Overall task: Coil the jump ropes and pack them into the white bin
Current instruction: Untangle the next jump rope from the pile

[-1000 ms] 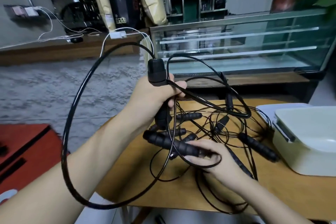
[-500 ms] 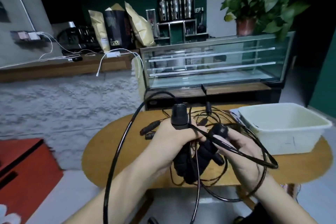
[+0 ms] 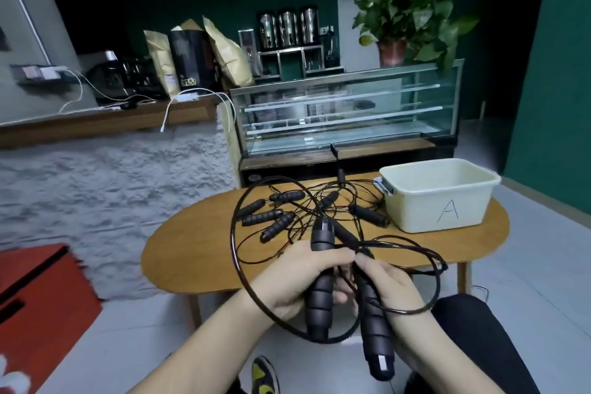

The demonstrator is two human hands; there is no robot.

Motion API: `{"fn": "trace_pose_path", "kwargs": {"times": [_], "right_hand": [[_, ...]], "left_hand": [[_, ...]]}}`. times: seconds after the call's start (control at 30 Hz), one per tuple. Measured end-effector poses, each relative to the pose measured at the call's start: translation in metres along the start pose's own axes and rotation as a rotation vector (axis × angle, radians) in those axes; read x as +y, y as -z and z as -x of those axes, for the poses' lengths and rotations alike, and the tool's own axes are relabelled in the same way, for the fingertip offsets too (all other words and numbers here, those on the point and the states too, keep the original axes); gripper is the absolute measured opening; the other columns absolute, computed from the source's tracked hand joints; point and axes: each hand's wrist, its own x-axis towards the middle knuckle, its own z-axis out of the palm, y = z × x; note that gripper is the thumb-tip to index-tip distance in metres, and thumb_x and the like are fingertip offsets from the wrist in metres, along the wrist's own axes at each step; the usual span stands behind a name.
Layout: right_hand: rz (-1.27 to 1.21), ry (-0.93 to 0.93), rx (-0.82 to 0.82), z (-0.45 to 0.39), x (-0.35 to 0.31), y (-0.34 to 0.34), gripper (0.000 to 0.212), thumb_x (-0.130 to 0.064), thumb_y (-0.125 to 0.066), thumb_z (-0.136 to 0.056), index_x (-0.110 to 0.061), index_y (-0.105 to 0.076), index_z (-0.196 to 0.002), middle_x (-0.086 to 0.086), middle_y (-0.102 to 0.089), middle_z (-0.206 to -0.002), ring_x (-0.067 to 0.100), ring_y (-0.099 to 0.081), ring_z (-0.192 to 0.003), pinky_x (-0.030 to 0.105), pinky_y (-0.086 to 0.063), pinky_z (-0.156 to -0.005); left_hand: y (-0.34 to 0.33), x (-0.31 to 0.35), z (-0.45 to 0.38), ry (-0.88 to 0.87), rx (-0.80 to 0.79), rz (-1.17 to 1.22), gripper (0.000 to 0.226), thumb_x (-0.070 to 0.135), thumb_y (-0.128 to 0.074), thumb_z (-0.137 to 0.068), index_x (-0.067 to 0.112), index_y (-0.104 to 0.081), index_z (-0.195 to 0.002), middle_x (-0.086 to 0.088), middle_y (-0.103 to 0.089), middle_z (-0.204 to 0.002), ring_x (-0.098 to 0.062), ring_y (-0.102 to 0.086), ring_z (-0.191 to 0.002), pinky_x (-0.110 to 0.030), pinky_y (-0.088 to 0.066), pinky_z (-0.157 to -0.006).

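My left hand (image 3: 289, 285) grips one black ribbed jump-rope handle (image 3: 319, 291), held upright in front of the table edge. My right hand (image 3: 388, 289) grips the second handle (image 3: 374, 326), which points down toward me. The black cord (image 3: 235, 253) of this rope loops wide around both wrists. Several more black jump ropes (image 3: 275, 217) lie tangled on the wooden table (image 3: 192, 246). The white bin (image 3: 438, 195), marked "A", stands empty on the table's right end.
A glass display case (image 3: 345, 112) stands behind the table. A red box (image 3: 41, 291) sits on the floor at the left. My dark trouser leg (image 3: 479, 329) and a shoe (image 3: 263, 374) show at the bottom.
Both hands pulled back from the pile toward me with one rope. The right hand, earlier on a handle on the table, now holds the second handle beside the left's.
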Motion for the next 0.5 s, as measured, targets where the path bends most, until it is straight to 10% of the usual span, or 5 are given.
{"fn": "trace_pose_path", "kwargs": {"times": [0.3, 0.5], "right_hand": [[-0.023, -0.369, -0.063, 0.014, -0.001, 0.008, 0.028, -0.022, -0.057, -0.095, 0.005, -0.059, -0.086, 0.014, -0.057, -0.055, 0.022, -0.047, -0.035, 0.019, -0.038, -0.038], [-0.172, -0.463, -0.061, 0.011, 0.0, 0.002, 0.031, -0.028, -0.066, -0.083, 0.003, -0.063, -0.091, 0.016, -0.06, -0.07, 0.022, -0.048, -0.035, 0.02, -0.039, -0.034]], "left_hand": [[0.007, -0.007, 0.003, 0.126, -0.004, -0.195, 0.055, 0.038, -0.068, -0.095, -0.012, -0.056, -0.113, -0.023, -0.068, -0.08, -0.019, -0.061, -0.052, -0.02, -0.049, -0.042], [0.006, -0.014, 0.012, 0.071, 0.051, -0.068, 0.049, 0.019, -0.062, -0.099, 0.013, -0.027, -0.134, -0.018, -0.063, -0.071, -0.021, -0.054, -0.048, -0.026, -0.043, -0.042]]}}
